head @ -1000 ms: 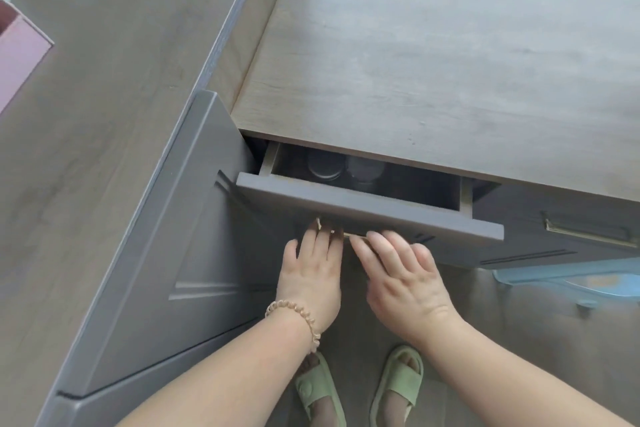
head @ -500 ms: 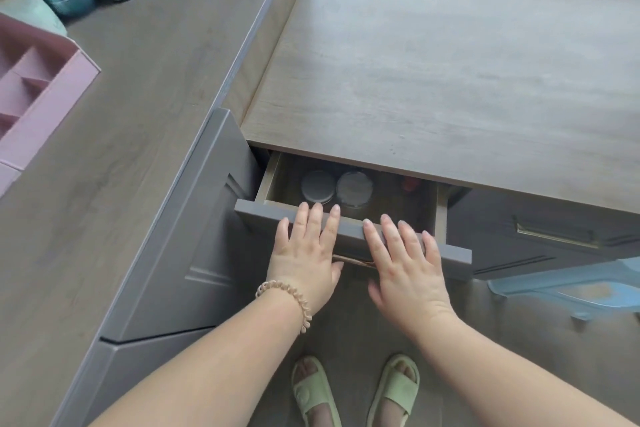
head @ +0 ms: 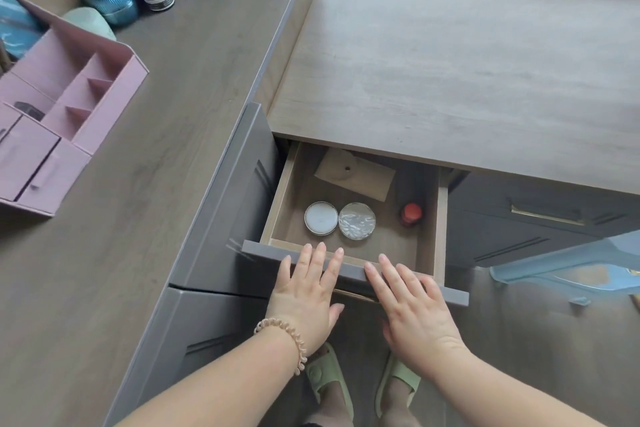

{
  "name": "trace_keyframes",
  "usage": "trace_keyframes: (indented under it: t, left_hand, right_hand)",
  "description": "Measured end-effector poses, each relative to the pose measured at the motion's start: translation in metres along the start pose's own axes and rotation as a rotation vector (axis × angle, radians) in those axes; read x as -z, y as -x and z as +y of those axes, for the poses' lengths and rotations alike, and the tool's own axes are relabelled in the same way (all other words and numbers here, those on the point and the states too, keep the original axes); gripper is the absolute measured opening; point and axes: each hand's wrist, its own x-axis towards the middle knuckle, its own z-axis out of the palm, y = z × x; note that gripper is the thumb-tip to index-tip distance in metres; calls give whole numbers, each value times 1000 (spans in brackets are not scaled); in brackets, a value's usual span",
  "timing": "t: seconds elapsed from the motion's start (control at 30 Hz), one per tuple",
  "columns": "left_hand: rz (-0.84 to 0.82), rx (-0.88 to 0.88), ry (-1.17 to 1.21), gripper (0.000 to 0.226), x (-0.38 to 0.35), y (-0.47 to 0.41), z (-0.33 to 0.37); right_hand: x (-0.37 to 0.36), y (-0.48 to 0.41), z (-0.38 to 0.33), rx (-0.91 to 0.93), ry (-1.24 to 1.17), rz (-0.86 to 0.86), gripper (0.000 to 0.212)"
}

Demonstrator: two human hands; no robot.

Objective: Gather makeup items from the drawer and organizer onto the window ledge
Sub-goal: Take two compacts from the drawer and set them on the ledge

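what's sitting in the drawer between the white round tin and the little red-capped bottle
In the head view, a clear-lidded round tin lies between the white tin and the red-capped bottle. It touches the white tin; bare drawer floor separates it from the bottle.

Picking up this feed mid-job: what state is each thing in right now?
Drawer: pulled open.
Left hand: flat on the drawer front, holding nothing.
Right hand: flat on the drawer front, holding nothing.
White-topped tin: upright in the drawer, closed.
Clear-lidded jar: beside it, closed.
Red-capped bottle: capped.
Pink organizer: drawers shut.
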Motion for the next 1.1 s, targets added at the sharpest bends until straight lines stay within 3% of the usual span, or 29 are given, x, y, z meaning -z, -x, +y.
trace_keyframes:
  t: [0.13, 0.27, 0.47, 0.6, 0.77, 0.9, 1.1]
  left_hand:
    - [-3, -26, 1, 77, -3, 16, -3]
    - [-16, -62, -5, 70, 1, 21, -6]
    - [238, -55, 26, 64, 28, -15, -23]
    - [145, -21, -85, 70, 39, -75, -37]
    - [-30, -43, -170, 78, 3, -129, -37]
    - [-154, 89, -167, 74, -25, -149, -33]
    - [-140, 115, -150, 62, -37, -158, -32]
  right_hand:
    - [-3, 14, -9, -2, -16, -9, 86]
    - [0, 23, -12, 16, -12, -14, 63]
    - [35, -29, -3, -61, -41, 143, 59]
    - [31, -81, 10, -7, 36, 36, 71]
    - [-11, -122, 25, 73, 40, -87, 75]
    - [-39, -139, 27, 89, 22, -143, 88]
    - [-66, -150, 28, 77, -16, -111, 90]
